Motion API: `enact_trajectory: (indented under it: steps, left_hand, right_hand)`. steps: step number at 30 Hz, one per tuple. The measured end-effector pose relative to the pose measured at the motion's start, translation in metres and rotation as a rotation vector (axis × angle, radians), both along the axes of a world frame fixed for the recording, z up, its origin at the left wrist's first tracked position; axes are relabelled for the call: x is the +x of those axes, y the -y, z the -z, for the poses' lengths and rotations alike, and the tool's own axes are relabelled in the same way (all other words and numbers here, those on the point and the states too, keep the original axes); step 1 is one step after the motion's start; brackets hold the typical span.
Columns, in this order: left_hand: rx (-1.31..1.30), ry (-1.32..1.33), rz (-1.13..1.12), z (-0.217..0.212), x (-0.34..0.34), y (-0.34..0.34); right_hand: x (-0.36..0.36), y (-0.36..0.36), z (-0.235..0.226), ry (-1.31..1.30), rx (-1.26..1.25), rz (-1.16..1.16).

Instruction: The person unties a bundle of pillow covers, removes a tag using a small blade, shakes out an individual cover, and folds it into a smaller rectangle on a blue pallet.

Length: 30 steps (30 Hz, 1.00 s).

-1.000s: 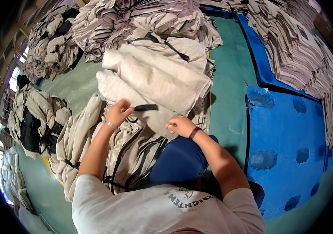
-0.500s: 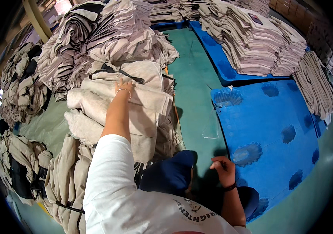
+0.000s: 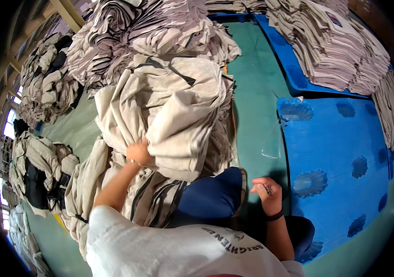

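Centrally, the beige cloth is gripped by the nearer left hand, a small dark item by the right hand, lower right.

Gripped in my left fingers: beige cloth, matt, slightly rough. Beyond my right fingers: green floor, smooth, faint sheen. Right of them: blue pallet, plastic-looking, mildly glossy.

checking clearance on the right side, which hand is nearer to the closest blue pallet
Right. The right hand is just left of the closest blue pallet; the left hand is farther left, holding cream cloth.
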<state>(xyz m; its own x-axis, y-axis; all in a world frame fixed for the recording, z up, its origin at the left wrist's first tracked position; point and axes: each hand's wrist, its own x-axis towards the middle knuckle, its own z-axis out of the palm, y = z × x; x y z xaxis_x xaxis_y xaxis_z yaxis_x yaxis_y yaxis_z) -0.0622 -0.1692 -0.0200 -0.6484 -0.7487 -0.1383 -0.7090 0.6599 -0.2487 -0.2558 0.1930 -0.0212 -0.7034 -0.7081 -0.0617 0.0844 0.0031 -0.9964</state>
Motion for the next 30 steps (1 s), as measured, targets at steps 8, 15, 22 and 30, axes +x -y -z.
enact_trajectory:
  steps: [8, 15, 22, 30]
  left_hand:
    - [0.178, 0.199, 0.122, 0.009, 0.021, -0.053]
    - [0.077, 0.292, 0.631, -0.035, -0.031, -0.041]
    - [0.324, -0.189, 0.562, -0.002, -0.017, -0.012]
    - [0.434, -0.668, 0.311, -0.045, -0.032, -0.031]
  right_hand:
    - [0.005, 0.007, 0.013, -0.062, 0.053, -0.072]
    - [0.004, 0.011, 0.016, -0.239, 0.052, -0.091]
    - [0.008, 0.02, 0.02, -0.277, 0.153, -0.178]
    - [-0.004, 0.066, 0.033, 0.328, 0.049, -0.291]
